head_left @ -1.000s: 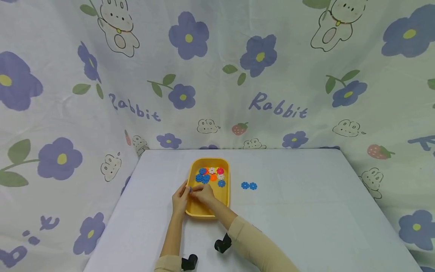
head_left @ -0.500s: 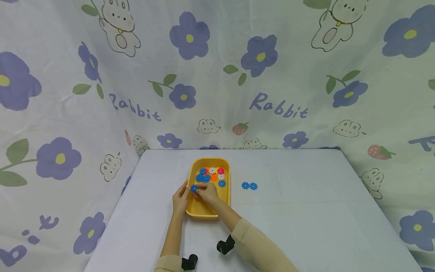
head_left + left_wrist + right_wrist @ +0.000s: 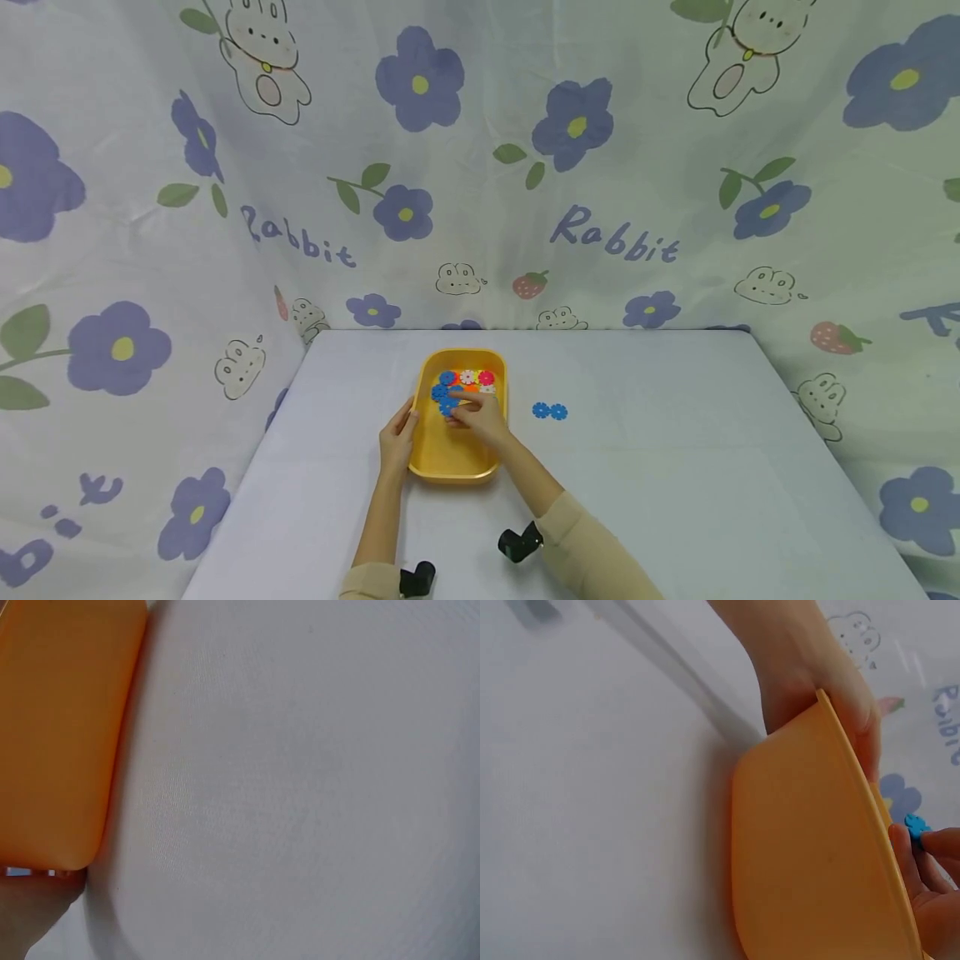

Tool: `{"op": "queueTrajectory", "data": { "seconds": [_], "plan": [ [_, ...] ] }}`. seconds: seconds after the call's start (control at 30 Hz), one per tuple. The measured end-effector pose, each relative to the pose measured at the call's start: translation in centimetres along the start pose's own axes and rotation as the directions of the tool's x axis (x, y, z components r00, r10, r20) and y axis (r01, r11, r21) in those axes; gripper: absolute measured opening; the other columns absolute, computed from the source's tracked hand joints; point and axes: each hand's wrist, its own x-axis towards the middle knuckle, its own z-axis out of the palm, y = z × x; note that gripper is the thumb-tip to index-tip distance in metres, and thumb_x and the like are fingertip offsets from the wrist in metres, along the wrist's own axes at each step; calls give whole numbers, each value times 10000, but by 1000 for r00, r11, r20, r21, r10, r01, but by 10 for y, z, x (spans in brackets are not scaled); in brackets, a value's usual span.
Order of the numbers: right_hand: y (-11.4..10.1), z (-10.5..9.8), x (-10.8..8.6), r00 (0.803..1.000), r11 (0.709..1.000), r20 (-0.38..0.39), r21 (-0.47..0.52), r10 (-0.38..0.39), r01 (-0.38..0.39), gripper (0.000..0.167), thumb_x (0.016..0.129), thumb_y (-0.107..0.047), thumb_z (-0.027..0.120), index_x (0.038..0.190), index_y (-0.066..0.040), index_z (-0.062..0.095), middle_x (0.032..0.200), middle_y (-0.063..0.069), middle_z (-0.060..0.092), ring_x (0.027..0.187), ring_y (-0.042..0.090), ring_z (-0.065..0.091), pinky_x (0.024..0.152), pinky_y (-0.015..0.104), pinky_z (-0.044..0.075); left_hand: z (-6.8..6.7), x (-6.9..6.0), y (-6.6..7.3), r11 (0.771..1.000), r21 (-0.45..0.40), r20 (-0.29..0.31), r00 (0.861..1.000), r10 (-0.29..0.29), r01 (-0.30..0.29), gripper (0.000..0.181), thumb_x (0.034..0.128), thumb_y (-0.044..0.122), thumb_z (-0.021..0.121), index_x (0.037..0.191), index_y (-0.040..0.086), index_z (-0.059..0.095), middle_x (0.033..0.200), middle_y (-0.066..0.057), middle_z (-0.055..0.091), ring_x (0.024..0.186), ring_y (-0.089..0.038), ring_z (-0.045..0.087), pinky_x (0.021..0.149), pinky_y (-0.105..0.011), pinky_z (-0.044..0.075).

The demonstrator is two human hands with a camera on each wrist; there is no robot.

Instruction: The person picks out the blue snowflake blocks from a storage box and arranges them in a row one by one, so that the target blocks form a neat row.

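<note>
A yellow plastic tray (image 3: 453,467) stands on the table, and my left hand (image 3: 397,437) grips its left wall with the thumb over the rim. In the left wrist view, part of that hand (image 3: 34,911) shows at the tray's end (image 3: 60,735). Over the tray's middle, my right hand (image 3: 482,417) pinches a blue flower-shaped disc (image 3: 447,408). The right wrist view also shows the blue disc (image 3: 915,823) between thumb and fingers, just past the rim. Several loose discs lie at the tray's far end, including a white disc (image 3: 467,377) and a red disc (image 3: 486,378); my right hand partly covers some.
Two blue discs (image 3: 550,411) lie side by side on the white tabletop (image 3: 675,467), right of the tray. A patterned curtain (image 3: 480,167) hangs behind and beside the table. Black wrist cameras (image 3: 519,543) sit at both forearms.
My right hand has moved right and away from the tray's left rim, carrying the blue disc to the loose discs. The left hand stays on the tray.
</note>
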Motion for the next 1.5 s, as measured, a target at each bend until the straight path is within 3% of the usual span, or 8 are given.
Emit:
{"op": "queueTrajectory", "data": {
  "seconds": [0.23,0.43,0.57,0.83,1.2,1.5],
  "plan": [
    [3,-25,2,997,996,-19,56,70,-69,403,895,33,584,1286,100,510,905,259,684,862,336,682,811,425,515,0,-1,1,999,-15,5,1000,-28,28,422,970,159,525,1372,36,479,1417,-180,437,1277,-301,426,1062,-385,360],
    [-3,-48,-1,998,996,-35,79,51,-48,396,884,97,553,1277,114,508,857,174,686,822,259,700,779,367,548,-1,-2,1,999,-14,24,999,-34,34,441,974,199,527,1382,42,467,1429,-183,420,1288,-302,415,1065,-399,353],
    [-8,-63,-5,999,997,-45,67,30,-27,431,874,119,552,1298,126,475,886,172,675,813,227,699,793,362,547,-1,-2,1,1000,-4,36,999,-30,30,458,979,223,517,1395,43,448,1446,-195,390,1305,-325,391,1077,-422,334],
    [-11,-93,-17,992,999,-116,26,44,-41,455,866,126,556,1314,88,485,957,213,675,806,204,695,868,460,495,-1,-2,-1,999,-2,34,999,-32,32,444,981,206,513,1394,55,453,1447,-180,396,1302,-310,398,1073,-409,343],
    [-4,-157,-38,988,998,-154,-63,-11,2,411,914,61,530,1309,139,446,934,164,692,855,222,690,810,323,551,-1,-4,0,999,-4,44,999,-31,31,438,991,188,489,1402,46,437,1455,-195,377,1310,-331,382,1069,-420,341],
    [7,-197,-55,967,998,-253,-59,-9,-6,368,888,105,535,1235,208,467,960,227,673,776,136,676,762,272,563,-1,-5,0,999,2,33,999,-35,35,445,982,223,508,1392,56,458,1448,-179,395,1299,-320,398,1064,-421,353]
  ]
}}
